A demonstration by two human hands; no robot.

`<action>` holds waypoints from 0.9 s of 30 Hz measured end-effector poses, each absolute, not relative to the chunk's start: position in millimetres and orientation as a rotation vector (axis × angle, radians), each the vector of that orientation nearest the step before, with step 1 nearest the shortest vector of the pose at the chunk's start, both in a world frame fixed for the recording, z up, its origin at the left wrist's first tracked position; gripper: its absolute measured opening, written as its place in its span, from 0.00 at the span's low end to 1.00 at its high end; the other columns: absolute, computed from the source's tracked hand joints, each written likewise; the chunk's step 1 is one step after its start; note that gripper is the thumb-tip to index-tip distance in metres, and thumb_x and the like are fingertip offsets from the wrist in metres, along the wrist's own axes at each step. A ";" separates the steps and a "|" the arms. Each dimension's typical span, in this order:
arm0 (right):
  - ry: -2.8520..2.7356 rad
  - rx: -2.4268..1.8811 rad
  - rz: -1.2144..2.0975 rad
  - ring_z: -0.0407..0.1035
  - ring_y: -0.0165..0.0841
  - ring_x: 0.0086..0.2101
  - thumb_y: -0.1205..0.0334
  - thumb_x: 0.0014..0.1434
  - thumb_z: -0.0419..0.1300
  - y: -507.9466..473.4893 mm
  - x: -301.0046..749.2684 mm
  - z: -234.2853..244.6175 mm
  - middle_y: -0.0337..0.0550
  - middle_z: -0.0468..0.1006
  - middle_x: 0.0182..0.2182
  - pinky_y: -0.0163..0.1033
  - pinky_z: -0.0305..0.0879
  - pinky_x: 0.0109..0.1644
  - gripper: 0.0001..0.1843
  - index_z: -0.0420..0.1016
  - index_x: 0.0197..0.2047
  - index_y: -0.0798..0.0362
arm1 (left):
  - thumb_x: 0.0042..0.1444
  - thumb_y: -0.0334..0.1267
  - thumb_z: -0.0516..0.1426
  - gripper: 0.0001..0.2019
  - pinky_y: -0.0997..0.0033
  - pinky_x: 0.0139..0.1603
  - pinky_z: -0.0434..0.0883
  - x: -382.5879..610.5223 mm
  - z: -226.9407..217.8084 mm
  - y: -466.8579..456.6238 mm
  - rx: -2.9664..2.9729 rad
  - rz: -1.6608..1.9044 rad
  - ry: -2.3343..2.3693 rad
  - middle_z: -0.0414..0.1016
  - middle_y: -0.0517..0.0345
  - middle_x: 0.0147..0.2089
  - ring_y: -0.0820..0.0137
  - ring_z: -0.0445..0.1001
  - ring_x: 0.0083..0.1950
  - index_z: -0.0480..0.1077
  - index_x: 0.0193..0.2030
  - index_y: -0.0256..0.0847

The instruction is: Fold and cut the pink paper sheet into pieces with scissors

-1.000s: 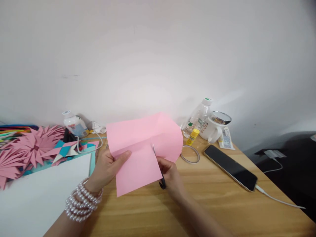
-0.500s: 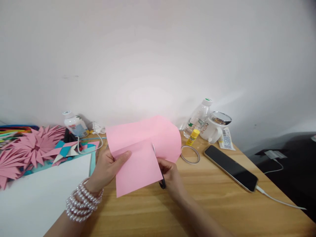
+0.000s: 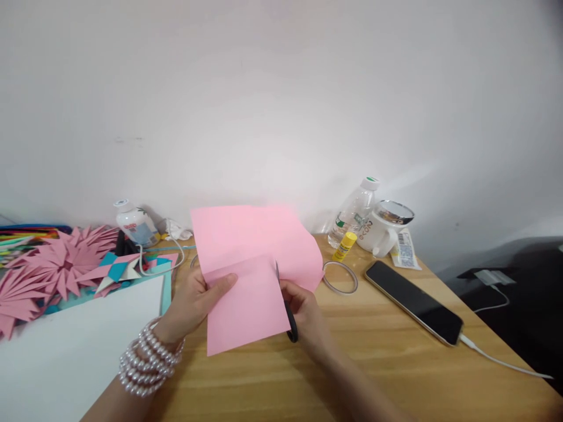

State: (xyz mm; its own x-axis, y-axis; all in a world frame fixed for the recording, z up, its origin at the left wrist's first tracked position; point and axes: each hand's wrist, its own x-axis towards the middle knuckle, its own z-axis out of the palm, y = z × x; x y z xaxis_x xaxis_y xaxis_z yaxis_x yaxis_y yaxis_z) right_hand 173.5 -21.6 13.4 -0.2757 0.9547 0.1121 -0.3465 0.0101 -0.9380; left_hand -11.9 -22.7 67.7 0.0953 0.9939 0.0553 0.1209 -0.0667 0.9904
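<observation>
A pink sheet of paper is held up over the wooden table, with its lower part folded toward me. My left hand pinches the sheet's left edge, thumb on the front, a pearl bracelet on the wrist. My right hand grips black-handled scissors at the paper's right edge. The blade tip pokes up along the fold's right side.
Pink folded paper stars and a white sheet lie at left. A small white bottle stands by the wall. To the right are a tape ring, a yellow glue stick, a water bottle, a white mug and a phone on a cable.
The top of the pink sheet has swung a little, with its upper edge now flatter. Both hands and the scissors stay in nearly the same place.
</observation>
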 end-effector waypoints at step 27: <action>-1.061 -0.718 1.544 0.67 0.26 0.21 0.70 0.33 0.71 -23.2 170.1 16.6 0.34 0.77 0.20 0.27 0.63 0.26 0.12 0.78 0.26 0.53 | 0.48 0.40 0.63 0.11 0.80 0.21 0.70 -11.2 68.2 -23.2 1.297 1.170 1.093 0.78 0.55 0.28 0.73 0.73 0.25 0.75 0.34 0.35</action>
